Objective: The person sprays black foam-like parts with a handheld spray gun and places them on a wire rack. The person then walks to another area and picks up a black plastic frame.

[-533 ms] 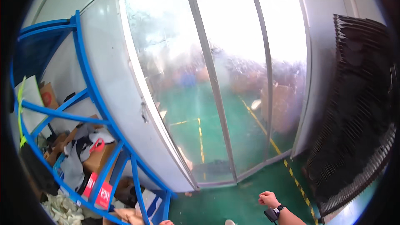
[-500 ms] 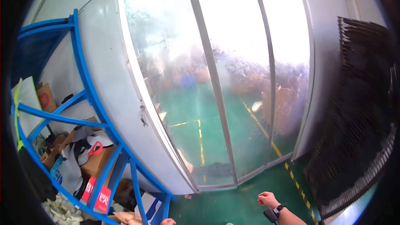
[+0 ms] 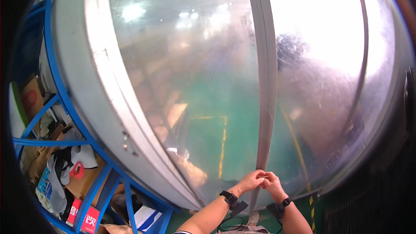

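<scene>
In front of me hangs a clear plastic door curtain point(image 3: 195, 78) with grey vertical strips. My left hand point(image 3: 249, 181) and my right hand point(image 3: 272, 183) meet low at the middle grey strip point(image 3: 266, 86), one on each side of it. The fingers of both are bent and pinched on the strip's edges, fingertips close together. A black band with a small dark device sits on each wrist. Exactly how the fingertips grip is partly hidden by the hands.
A blue metal rack point(image 3: 73, 110) at left holds cardboard boxes, cloth and a red box point(image 3: 84, 216). A pale door frame point(image 3: 112, 82) borders the curtain. Dark ribbed material point(image 3: 368, 208) stands at right, beside yellow-black floor tape point(image 3: 312, 212). Green floor shows through the plastic.
I have come closer to the curtain, which now fills most of the view. Both hands have risen and come together, taking hold at the middle grey strip.
</scene>
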A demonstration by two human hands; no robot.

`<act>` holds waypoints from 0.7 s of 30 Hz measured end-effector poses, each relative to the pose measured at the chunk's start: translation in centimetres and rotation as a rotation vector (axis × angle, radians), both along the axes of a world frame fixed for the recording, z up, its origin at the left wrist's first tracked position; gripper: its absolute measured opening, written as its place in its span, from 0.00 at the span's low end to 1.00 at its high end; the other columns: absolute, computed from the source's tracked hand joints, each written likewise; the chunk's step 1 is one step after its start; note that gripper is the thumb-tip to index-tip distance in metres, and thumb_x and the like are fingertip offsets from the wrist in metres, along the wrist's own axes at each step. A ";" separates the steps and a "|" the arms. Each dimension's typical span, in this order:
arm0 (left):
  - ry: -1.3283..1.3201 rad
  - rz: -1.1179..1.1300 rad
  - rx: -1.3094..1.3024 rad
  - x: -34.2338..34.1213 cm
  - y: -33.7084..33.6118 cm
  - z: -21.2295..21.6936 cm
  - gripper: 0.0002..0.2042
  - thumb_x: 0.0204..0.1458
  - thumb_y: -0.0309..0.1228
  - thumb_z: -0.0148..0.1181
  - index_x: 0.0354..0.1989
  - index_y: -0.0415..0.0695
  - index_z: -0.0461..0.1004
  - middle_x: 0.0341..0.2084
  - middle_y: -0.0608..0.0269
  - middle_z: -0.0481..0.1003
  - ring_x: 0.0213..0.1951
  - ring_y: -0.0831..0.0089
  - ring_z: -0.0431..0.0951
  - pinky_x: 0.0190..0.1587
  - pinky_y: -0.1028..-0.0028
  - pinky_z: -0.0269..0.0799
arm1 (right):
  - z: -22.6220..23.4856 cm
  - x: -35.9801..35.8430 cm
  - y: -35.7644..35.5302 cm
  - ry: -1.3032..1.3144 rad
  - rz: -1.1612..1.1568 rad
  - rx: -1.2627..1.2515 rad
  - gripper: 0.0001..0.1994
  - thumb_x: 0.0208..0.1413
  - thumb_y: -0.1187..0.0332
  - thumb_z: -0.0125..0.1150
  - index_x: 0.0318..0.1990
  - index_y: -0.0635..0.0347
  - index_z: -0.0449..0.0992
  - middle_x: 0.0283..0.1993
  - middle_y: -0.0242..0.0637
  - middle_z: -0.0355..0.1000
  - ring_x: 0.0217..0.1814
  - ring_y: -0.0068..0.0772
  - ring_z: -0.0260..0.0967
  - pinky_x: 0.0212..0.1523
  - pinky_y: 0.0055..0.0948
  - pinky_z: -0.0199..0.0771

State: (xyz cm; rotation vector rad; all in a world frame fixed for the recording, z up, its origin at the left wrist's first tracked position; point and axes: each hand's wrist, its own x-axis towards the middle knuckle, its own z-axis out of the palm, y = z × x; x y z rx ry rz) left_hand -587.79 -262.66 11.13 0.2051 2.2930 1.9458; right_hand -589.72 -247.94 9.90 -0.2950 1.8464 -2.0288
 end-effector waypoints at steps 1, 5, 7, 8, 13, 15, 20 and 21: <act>-0.033 -0.024 -0.083 -2.9 -1.0 0.0 0.18 0.52 0.27 0.53 0.53 0.40 0.67 0.38 0.63 0.74 0.38 0.76 0.73 0.41 0.76 0.70 | -0.4 -3.1 -0.8 -0.014 0.000 -0.031 0.06 0.55 0.74 0.52 0.38 0.65 0.73 0.32 0.33 0.73 0.31 0.21 0.69 0.31 0.21 0.70; -0.052 0.136 -0.180 -8.5 -6.9 -2.0 0.24 0.52 0.26 0.53 0.59 0.42 0.60 0.47 0.58 0.71 0.42 0.73 0.73 0.45 0.75 0.70 | -1.5 -12.7 -3.3 -0.078 0.131 -0.039 0.12 0.55 0.74 0.52 0.46 0.67 0.70 0.32 0.35 0.73 0.33 0.23 0.71 0.33 0.23 0.73; 0.063 0.256 -0.152 -12.0 -8.6 -2.4 0.26 0.50 0.26 0.54 0.60 0.43 0.59 0.49 0.57 0.70 0.43 0.71 0.73 0.46 0.73 0.70 | -1.3 -17.4 -3.5 0.038 0.056 0.045 0.13 0.54 0.74 0.52 0.48 0.64 0.70 0.33 0.34 0.72 0.31 0.22 0.69 0.32 0.22 0.71; 0.109 0.328 -0.187 -13.3 -9.6 -2.4 0.27 0.49 0.26 0.55 0.60 0.44 0.59 0.50 0.57 0.70 0.43 0.69 0.74 0.46 0.72 0.70 | -1.6 -19.5 -3.8 0.082 0.028 0.089 0.14 0.53 0.75 0.52 0.49 0.63 0.70 0.33 0.33 0.72 0.30 0.21 0.68 0.31 0.22 0.71; 0.220 0.718 -0.332 -16.7 -17.4 -1.4 0.30 0.45 0.24 0.58 0.60 0.42 0.57 0.53 0.54 0.67 0.47 0.63 0.73 0.49 0.68 0.69 | -5.1 -28.6 -4.1 0.293 -0.196 0.201 0.23 0.48 0.81 0.54 0.54 0.55 0.66 0.37 0.30 0.69 0.32 0.18 0.64 0.30 0.19 0.66; 0.225 0.887 -0.418 -17.0 -21.4 0.1 0.29 0.45 0.22 0.57 0.59 0.40 0.57 0.53 0.52 0.67 0.47 0.62 0.72 0.49 0.69 0.69 | -4.3 -31.3 -3.6 0.445 -0.311 0.212 0.27 0.44 0.86 0.52 0.55 0.56 0.65 0.50 0.35 0.67 0.48 0.24 0.63 0.38 0.19 0.67; 0.245 1.231 -0.469 -19.6 -30.5 2.1 0.29 0.45 0.20 0.53 0.60 0.39 0.56 0.52 0.49 0.66 0.49 0.59 0.71 0.52 0.67 0.66 | -4.3 -41.0 1.2 0.546 -0.843 0.529 0.30 0.47 0.80 0.50 0.61 0.61 0.56 0.56 0.43 0.63 0.53 0.35 0.60 0.50 0.27 0.61; 0.175 1.315 -0.655 -18.3 -31.6 3.1 0.30 0.44 0.19 0.52 0.60 0.38 0.55 0.52 0.49 0.66 0.50 0.59 0.69 0.52 0.66 0.65 | -6.3 -43.5 -0.3 0.570 -0.879 0.508 0.29 0.48 0.78 0.50 0.61 0.61 0.56 0.57 0.45 0.61 0.55 0.37 0.59 0.53 0.28 0.60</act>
